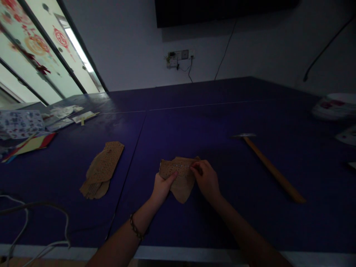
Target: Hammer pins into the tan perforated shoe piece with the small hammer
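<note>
A thin brown sheet piece (pixel 183 190), dotted with rows of small holes, is held just above the table in the middle of the head view. My left hand (pixel 161 188) grips its left side, with the thumb lying over the front. At the upper right edge of the piece, my right hand (pixel 208 182) is closed in a pinch. What sits between those fingertips is too small and dark to tell. Pale marks run along the row of holes towards the right fingers. Further left on the table lies another holed brown piece (pixel 104 165), with more layers under it.
A hammer (pixel 271 168) with a wooden handle lies on the purple table (pixel 194 129) at the right. Pale cables (pixel 26 218) loop over the near left edge. Papers (pixel 85 116) and a patterned bag (pixel 20 124) sit far left, and blurred white items (pixel 333 107) far right.
</note>
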`<state>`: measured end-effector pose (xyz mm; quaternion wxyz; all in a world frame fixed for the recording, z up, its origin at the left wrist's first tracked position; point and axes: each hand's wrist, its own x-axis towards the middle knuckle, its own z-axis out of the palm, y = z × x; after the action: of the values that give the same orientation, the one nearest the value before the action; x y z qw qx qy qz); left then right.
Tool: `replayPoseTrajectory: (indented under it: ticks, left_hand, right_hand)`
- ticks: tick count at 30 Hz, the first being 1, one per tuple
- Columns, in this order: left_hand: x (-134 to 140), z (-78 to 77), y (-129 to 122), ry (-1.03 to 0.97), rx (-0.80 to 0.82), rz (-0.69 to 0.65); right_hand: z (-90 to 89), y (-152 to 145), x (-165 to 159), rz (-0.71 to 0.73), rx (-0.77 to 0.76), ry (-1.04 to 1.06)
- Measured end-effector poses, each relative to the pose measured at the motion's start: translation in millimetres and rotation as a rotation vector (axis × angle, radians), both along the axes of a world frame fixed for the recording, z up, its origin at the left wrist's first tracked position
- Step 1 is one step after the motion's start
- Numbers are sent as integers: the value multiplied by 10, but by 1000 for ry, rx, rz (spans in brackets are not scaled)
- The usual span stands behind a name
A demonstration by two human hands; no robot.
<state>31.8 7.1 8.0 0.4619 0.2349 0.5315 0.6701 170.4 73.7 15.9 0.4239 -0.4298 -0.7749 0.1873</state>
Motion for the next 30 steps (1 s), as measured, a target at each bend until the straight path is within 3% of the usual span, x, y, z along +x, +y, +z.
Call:
replayPoseTrajectory:
  ticks: [5, 9, 13, 15, 19, 22, 26, 30]
  left_hand:
    - [-34, -11, 12, 50, 8, 41]
    - [-67, -38, 30, 44, -4, 84]
    - [-66, -30, 41, 19, -29, 110]
    - [-56, -8, 43, -24, -31, 127]
    - [-34, 41, 43, -113, -6, 135]
    - [-23, 50, 40, -123, 19, 114]
    - [-14, 30, 32, -67, 39, 88]
    - [11, 27, 5, 47, 35, 29]
  right_hand:
    - [-13, -40, -37, -30, 68, -59]
    - [2, -92, -39, 13, 106, 56]
    - [76, -151, -5, -63, 90, 229]
    - [109, -144, 6, -117, -65, 424]
    - [113, 0, -1, -19, -633, 931]
    - [94, 106, -19, 95, -797, 968]
    - [118, 59, -32, 106, -777, 883]
    - [158, -70, -21, 25, -288, 393]
